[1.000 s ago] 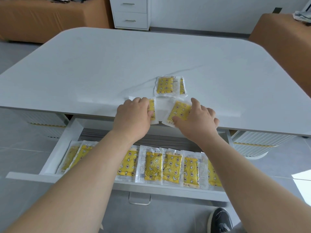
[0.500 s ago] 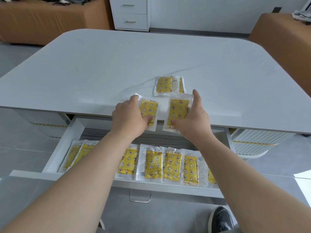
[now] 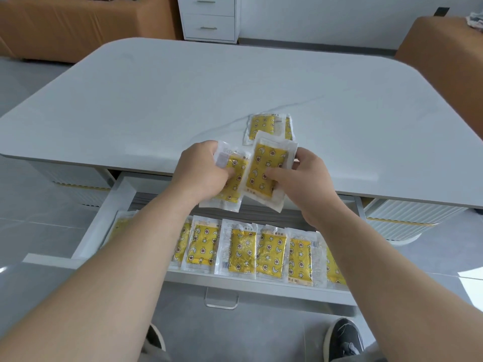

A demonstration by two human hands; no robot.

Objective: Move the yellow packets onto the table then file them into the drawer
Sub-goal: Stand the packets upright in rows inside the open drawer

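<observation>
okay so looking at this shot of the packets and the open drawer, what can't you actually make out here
- Head view: the left end of the row in the drawer is hidden by the left forearm, so the packet count is uncertain.
- The pile on the table is partly covered by the packet in the right hand; its number is unclear.
- How many packets the left hand holds: overlapped.
- Print on the packets: too small.
</observation>
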